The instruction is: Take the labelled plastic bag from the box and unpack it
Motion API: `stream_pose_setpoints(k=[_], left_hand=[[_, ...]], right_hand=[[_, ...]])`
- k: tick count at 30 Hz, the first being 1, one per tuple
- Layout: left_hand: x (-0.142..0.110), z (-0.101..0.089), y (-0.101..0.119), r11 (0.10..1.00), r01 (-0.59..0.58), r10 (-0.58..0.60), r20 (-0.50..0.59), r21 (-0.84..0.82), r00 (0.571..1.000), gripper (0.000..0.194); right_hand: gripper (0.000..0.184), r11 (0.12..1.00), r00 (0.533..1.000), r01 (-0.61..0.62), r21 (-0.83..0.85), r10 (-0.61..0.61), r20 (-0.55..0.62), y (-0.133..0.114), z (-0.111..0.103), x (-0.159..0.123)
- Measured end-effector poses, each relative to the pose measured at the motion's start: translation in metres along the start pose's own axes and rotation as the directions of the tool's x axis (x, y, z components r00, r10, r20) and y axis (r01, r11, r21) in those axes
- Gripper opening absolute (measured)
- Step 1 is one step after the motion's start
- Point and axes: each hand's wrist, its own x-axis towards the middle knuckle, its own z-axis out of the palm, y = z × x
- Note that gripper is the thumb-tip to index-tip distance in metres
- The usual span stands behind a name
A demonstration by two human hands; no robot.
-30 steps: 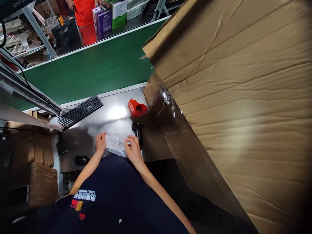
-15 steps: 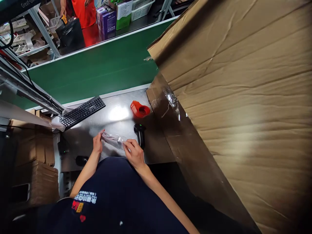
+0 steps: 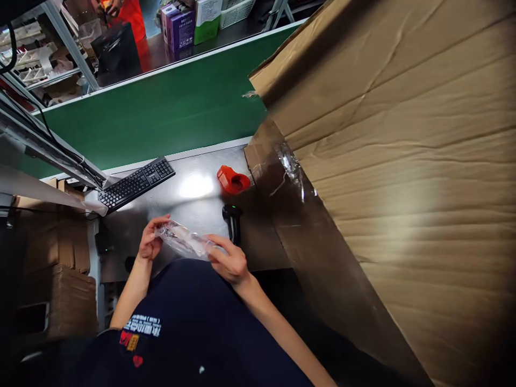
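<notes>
Between my two hands is a clear plastic bag [image 3: 183, 240] with something pale inside that I cannot make out. My left hand [image 3: 151, 239] pinches its left end, fingers bent. The right end is gripped by my right hand [image 3: 229, 259], its thumb and fingers closed on the plastic. Just beyond my right hand a black barcode scanner [image 3: 232, 221] lies on the metal table [image 3: 193, 207]. A red tape dispenser or holder [image 3: 233, 180], its kind not certain, sits behind the scanner.
A black keyboard [image 3: 139, 184] rests at the table's back left. A large cardboard box [image 3: 387, 161] fills the right side. Behind the table runs a green panel [image 3: 169, 115]. Past it, a person in red stands near a black bag [image 3: 116, 54] and a purple box [image 3: 181, 31].
My left hand has moved left and turned, and the plastic bag now lies wider and flatter between my hands. My right hand has shifted slightly down. The person in red has drawn both hands together.
</notes>
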Motion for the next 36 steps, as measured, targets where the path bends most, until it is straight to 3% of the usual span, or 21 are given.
stream_pose_setpoints(k=[2,5,7,9,11,15,19,21,23,25,27,31,34,36], left_hand=[[0.001,-0.002,0.02,0.979,-0.054,0.02,0.17,0.195,0.985,0.062],[0.004,0.009,0.048,0.832,-0.178,-0.06,0.404,0.525,0.913,0.054],[0.005,0.024,0.059,0.768,-0.27,-0.111,0.536,0.581,0.837,0.042],[0.005,0.04,0.063,0.783,-0.343,-0.073,0.624,0.519,0.778,0.024],[0.003,0.052,0.062,0.776,-0.415,0.02,0.639,0.475,0.769,0.015],[-0.004,0.059,0.058,0.66,-0.528,0.186,0.565,0.534,0.804,0.015],[-0.009,0.055,0.063,0.634,-0.541,0.224,0.538,0.553,0.813,0.019],[-0.01,0.054,0.068,0.665,-0.542,0.154,0.615,0.514,0.773,0.019],[-0.011,0.056,0.071,0.703,-0.534,0.067,0.704,0.47,0.707,0.028],[-0.012,0.058,0.07,0.73,-0.512,0.012,0.742,0.452,0.671,0.021],[-0.012,0.058,0.065,0.734,-0.497,0.005,0.728,0.463,0.685,0.018],[-0.011,0.056,0.049,0.689,-0.493,0.085,0.617,0.531,0.783,0.023],[-0.01,0.054,0.04,0.681,-0.476,0.158,0.523,0.557,0.838,0.022],[-0.01,0.055,0.036,0.674,-0.477,0.185,0.496,0.564,0.849,0.021]], right_hand=[[0.022,0.996,0.996,0.092,0.008,-0.092,-0.015,-0.002,-0.008,0.004],[0.022,0.976,0.978,0.207,0.064,-0.208,0.012,-0.005,-0.016,0.01],[0.022,0.969,0.971,0.231,0.086,-0.235,0.041,-0.006,-0.019,0.015],[0.021,0.969,0.971,0.232,0.089,-0.237,0.045,-0.008,-0.023,0.019],[0.021,0.971,0.973,0.225,0.082,-0.228,0.035,-0.011,-0.025,0.021],[0.024,0.973,0.981,0.187,0.137,-0.192,0.028,-0.021,-0.029,0.022],[0.035,0.962,0.969,0.241,0.132,-0.247,0.029,-0.031,-0.033,0.017],[0.036,0.955,0.961,0.27,0.124,-0.275,0.028,-0.033,-0.033,0.015],[0.037,0.956,0.964,0.26,0.138,-0.266,0.025,-0.033,-0.032,0.015],[0.04,0.96,0.97,0.236,0.148,-0.242,0.026,-0.031,-0.029,0.015],[0.041,0.962,0.969,0.241,0.125,-0.245,0.02,-0.031,-0.026,0.014],[0.033,0.949,0.95,0.312,-0.045,-0.311,0.027,-0.037,-0.026,0.01],[0.023,0.921,0.94,0.335,-0.2,-0.314,0.13,-0.048,-0.032,0.011],[0.025,0.921,0.945,0.303,-0.247,-0.257,0.201,-0.055,-0.037,0.016]])
